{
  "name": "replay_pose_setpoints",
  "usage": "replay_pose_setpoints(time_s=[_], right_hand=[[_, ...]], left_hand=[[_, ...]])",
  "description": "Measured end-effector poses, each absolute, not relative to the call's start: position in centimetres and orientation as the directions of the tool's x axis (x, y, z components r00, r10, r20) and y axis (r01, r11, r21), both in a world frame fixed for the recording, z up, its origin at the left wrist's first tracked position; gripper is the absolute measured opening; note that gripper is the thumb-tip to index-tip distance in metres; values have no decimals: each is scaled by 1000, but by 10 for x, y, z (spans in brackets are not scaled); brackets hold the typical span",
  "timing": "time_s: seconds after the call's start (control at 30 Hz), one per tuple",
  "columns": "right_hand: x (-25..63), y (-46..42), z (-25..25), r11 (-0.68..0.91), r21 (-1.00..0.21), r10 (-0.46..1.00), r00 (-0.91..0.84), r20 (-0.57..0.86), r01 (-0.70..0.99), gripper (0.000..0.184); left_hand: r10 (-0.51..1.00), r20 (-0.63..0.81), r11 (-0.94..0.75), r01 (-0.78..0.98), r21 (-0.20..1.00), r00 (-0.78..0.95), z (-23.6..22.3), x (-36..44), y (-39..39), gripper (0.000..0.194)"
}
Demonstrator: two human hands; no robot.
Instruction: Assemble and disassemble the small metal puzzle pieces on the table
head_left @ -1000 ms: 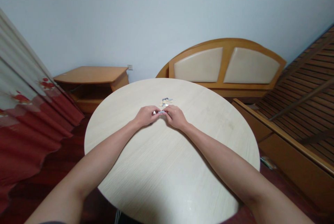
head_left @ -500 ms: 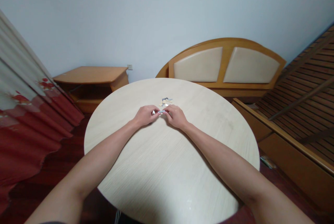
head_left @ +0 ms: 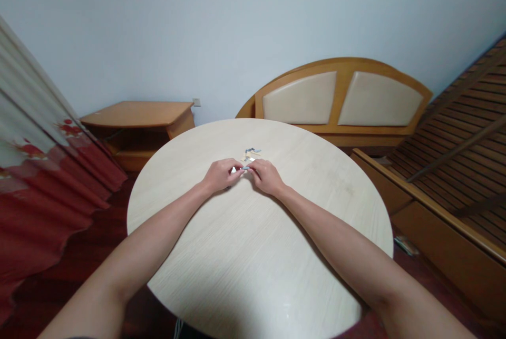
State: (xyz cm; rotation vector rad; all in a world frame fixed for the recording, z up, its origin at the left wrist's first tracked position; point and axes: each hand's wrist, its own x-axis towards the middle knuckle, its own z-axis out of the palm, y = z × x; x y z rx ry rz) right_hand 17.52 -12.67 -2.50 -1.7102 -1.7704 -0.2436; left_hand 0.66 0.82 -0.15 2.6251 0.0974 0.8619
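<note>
Both my hands meet near the middle of the round pale wood table (head_left: 253,233). Between their fingertips is a small white and blue-grey piece (head_left: 241,169), too small to identify. My left hand (head_left: 221,175) pinches its white end, and my right hand (head_left: 265,176) pinches its blue-grey end. Just beyond my fingers lies a small pile of grey, blue and tan bits (head_left: 250,154), each too small to name. Neither hand touches the pile.
A wooden bed frame with a padded cream headboard (head_left: 340,99) and slats (head_left: 454,154) stands to the right. A low wooden nightstand (head_left: 138,115) is at the back left, beside a red and white curtain (head_left: 47,170).
My hands have shifted only slightly, staying together on the small piece. The pile beyond them looks unchanged.
</note>
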Motion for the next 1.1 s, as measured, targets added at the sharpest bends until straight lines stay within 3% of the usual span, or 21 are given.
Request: replay_pose_setpoints(time_s=[0.33,0.53,0.73,1.1], right_hand=[[176,-126,-29,133,-372,756,149,638,919,14],[176,-126,-28,197,-395,766,111,633,897,13],[174,-129,-25,272,-398,764,55,643,876,15],[175,-127,-27,279,-417,756,70,650,865,13]], left_hand=[[180,564,-925,-56,376,806,-2,6,9,14],[173,527,-930,-37,365,832,-3,6,9,15],[151,497,-934,-41,354,855,-3,6,9,28],[167,483,-923,-35,382,860,-4,5,10,35]])
